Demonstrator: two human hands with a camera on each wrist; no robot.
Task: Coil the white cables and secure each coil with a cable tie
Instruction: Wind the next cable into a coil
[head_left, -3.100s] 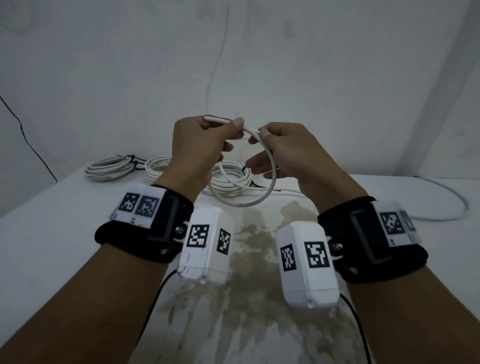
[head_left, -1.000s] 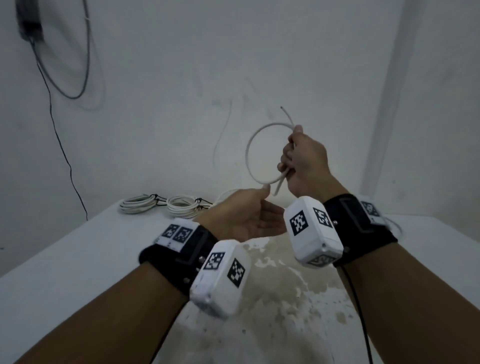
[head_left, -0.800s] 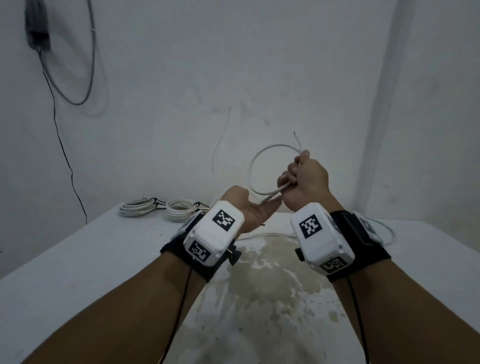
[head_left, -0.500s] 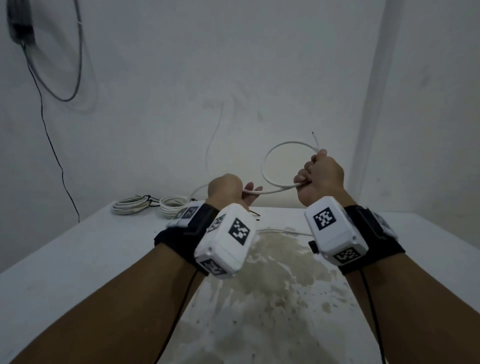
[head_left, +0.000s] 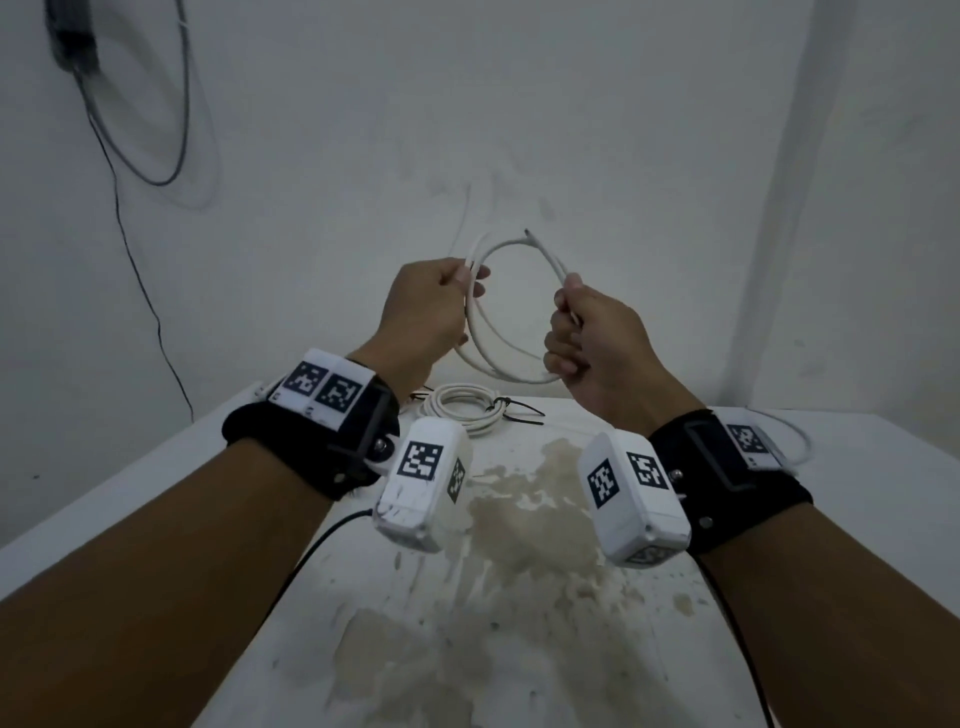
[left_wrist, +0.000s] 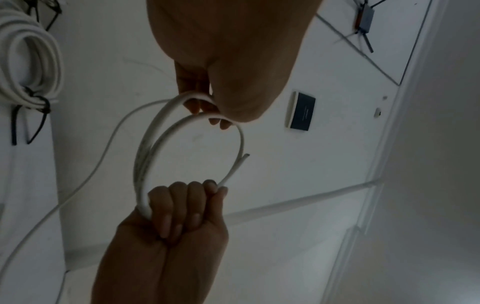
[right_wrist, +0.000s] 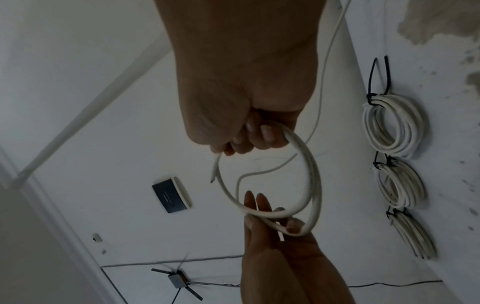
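1. The stained white table (head_left: 857, 519) carries three finished coils of white cable (right_wrist: 394, 125), each cinched with a black cable tie (right_wrist: 372, 98); they lie at the far edge, likely parked clear of the work.
2. The white round cable being coiled (head_left: 511, 317) hangs in the air between both hands, two turns so far, its slack trailing down to the table.
3. The right hand (head_left: 597, 343) is fisted round one side of the loop, anchoring it.
4. The left hand (head_left: 426, 317) pinches the opposite side with thumb and fingers, probably matching the new turn's size.
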